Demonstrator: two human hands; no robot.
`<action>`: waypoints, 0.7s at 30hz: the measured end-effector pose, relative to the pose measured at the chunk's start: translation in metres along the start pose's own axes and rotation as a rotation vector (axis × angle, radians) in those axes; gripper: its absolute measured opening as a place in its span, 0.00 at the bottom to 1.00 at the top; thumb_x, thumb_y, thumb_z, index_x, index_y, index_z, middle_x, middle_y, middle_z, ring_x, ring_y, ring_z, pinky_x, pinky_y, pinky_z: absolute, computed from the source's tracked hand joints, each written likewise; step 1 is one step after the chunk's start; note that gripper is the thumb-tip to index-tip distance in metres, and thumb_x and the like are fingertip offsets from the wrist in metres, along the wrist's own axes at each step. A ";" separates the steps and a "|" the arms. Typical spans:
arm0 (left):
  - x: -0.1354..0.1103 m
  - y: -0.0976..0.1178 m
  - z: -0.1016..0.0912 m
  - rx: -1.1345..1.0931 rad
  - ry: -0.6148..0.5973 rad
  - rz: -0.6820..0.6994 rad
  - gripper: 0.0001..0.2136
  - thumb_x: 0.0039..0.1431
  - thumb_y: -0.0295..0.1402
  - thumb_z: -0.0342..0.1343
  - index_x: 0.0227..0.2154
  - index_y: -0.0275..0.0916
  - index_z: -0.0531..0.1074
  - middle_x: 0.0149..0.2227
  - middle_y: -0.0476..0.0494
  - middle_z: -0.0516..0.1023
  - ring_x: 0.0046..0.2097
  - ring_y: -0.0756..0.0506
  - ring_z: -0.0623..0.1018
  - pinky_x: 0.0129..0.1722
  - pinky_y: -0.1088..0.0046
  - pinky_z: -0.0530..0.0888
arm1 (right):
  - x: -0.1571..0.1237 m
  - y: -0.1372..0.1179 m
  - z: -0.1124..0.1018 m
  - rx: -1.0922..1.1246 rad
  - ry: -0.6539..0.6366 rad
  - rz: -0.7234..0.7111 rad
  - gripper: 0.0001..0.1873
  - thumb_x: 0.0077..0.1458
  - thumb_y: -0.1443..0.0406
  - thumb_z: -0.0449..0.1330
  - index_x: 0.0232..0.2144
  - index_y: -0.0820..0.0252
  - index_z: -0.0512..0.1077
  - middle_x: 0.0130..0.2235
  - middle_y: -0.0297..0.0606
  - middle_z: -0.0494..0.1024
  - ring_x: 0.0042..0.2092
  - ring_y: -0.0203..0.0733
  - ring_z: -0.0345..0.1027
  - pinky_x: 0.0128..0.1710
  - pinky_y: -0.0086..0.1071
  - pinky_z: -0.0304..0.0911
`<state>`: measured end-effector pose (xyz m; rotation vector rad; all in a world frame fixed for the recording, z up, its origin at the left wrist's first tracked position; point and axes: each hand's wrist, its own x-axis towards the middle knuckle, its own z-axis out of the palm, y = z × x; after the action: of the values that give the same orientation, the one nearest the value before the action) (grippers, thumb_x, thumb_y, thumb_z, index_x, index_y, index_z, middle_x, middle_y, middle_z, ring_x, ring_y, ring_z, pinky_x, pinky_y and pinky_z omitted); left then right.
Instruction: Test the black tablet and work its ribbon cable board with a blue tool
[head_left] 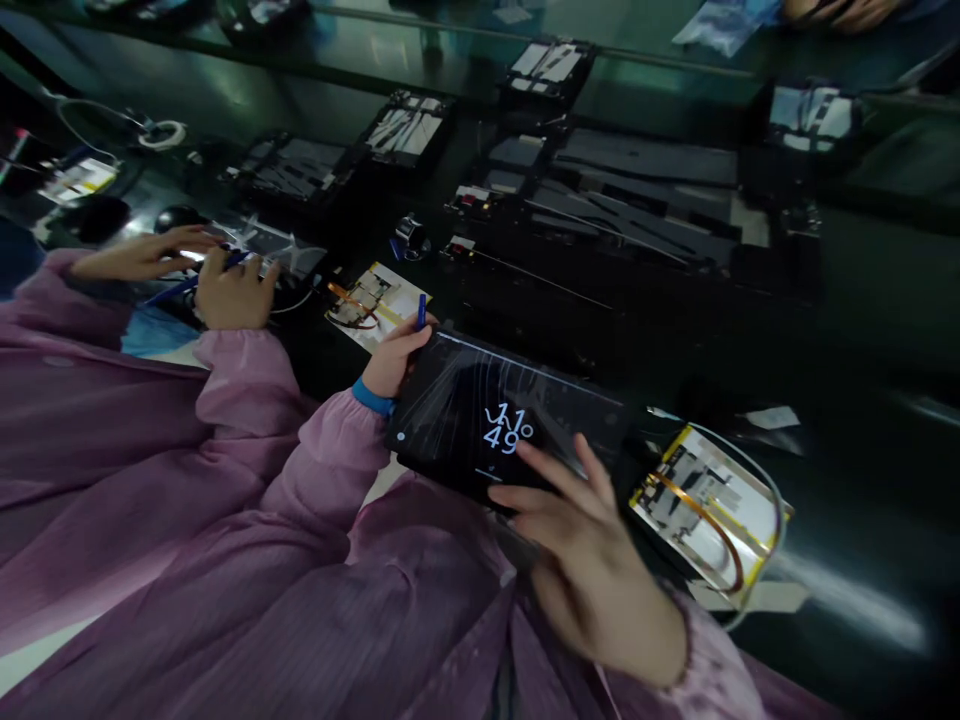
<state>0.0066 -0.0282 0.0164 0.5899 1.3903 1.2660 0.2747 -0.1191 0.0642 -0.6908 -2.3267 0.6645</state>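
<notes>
A black tablet [450, 410] lies tilted in front of me, its screen lit with a large clock that reads 11 over 49. My left hand [396, 362], with a blue band at the wrist, is closed on the tablet's left edge. A blue pen-like stick [421, 311] pokes up by its thumb; whether the fingers grip it too I cannot tell. Over the lower right of the screen, my right hand [600, 570] has its fingers spread and holds nothing. Its fingertips are at the glass, but blur hides whether they touch.
Opened device boards with orange ribbon cables lie at right [709, 505] and left [379, 305]. Dark tablet housings [637, 200] line the back of the dark bench. At left, a co-worker's hands [236, 290] handle a film-covered device. A white cable [776, 500] loops at right.
</notes>
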 end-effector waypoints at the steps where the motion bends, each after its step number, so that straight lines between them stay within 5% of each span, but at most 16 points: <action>1: 0.000 -0.001 -0.001 -0.003 -0.006 0.003 0.06 0.51 0.31 0.59 0.31 0.36 0.70 0.16 0.55 0.65 0.13 0.56 0.57 0.12 0.81 0.50 | 0.002 0.006 0.010 -0.077 -0.070 -0.007 0.20 0.50 0.78 0.48 0.43 0.59 0.65 0.47 0.37 0.77 0.63 0.47 0.56 0.65 0.59 0.34; 3: 0.001 -0.002 -0.002 -0.003 -0.020 0.017 0.07 0.50 0.33 0.59 0.32 0.37 0.70 0.17 0.55 0.64 0.13 0.57 0.57 0.12 0.80 0.50 | 0.003 0.016 0.023 -0.259 -0.107 0.066 0.21 0.51 0.77 0.48 0.47 0.62 0.65 0.51 0.40 0.75 0.65 0.49 0.50 0.65 0.60 0.22; 7: 0.001 -0.003 -0.004 -0.020 -0.064 0.039 0.11 0.48 0.36 0.62 0.32 0.37 0.68 0.17 0.56 0.63 0.13 0.57 0.56 0.12 0.80 0.48 | -0.002 0.025 0.026 -0.438 0.012 0.160 0.19 0.57 0.71 0.50 0.51 0.68 0.63 0.54 0.49 0.72 0.68 0.51 0.40 0.64 0.60 0.21; 10: 0.001 -0.004 -0.004 -0.034 -0.090 0.048 0.14 0.47 0.38 0.64 0.32 0.37 0.68 0.18 0.55 0.64 0.13 0.57 0.57 0.12 0.81 0.49 | -0.003 0.023 0.025 -0.346 -0.085 0.023 0.18 0.57 0.72 0.48 0.50 0.63 0.64 0.51 0.42 0.75 0.65 0.44 0.51 0.65 0.56 0.20; 15: 0.001 -0.004 -0.005 -0.029 -0.067 0.034 0.14 0.46 0.37 0.65 0.32 0.37 0.69 0.18 0.55 0.65 0.14 0.57 0.58 0.12 0.81 0.51 | -0.001 0.020 0.031 -0.449 0.096 0.225 0.17 0.60 0.66 0.51 0.51 0.65 0.63 0.54 0.48 0.72 0.66 0.51 0.48 0.64 0.60 0.26; 18: 0.001 -0.004 -0.005 -0.036 -0.065 0.033 0.13 0.45 0.37 0.65 0.31 0.37 0.69 0.19 0.54 0.66 0.15 0.56 0.59 0.13 0.81 0.51 | -0.002 0.021 0.032 -0.351 -0.045 0.122 0.18 0.60 0.67 0.51 0.52 0.62 0.63 0.53 0.42 0.73 0.64 0.48 0.52 0.65 0.57 0.24; 21: 0.001 -0.004 -0.003 -0.046 -0.072 0.022 0.14 0.44 0.38 0.65 0.31 0.37 0.69 0.18 0.54 0.66 0.15 0.56 0.59 0.13 0.81 0.51 | -0.004 0.028 0.020 -0.436 0.002 0.259 0.20 0.61 0.63 0.51 0.54 0.62 0.61 0.55 0.46 0.71 0.65 0.56 0.50 0.62 0.64 0.30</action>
<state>0.0047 -0.0295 0.0116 0.6155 1.2950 1.2786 0.2726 -0.1069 0.0322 -1.2018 -2.4248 0.2574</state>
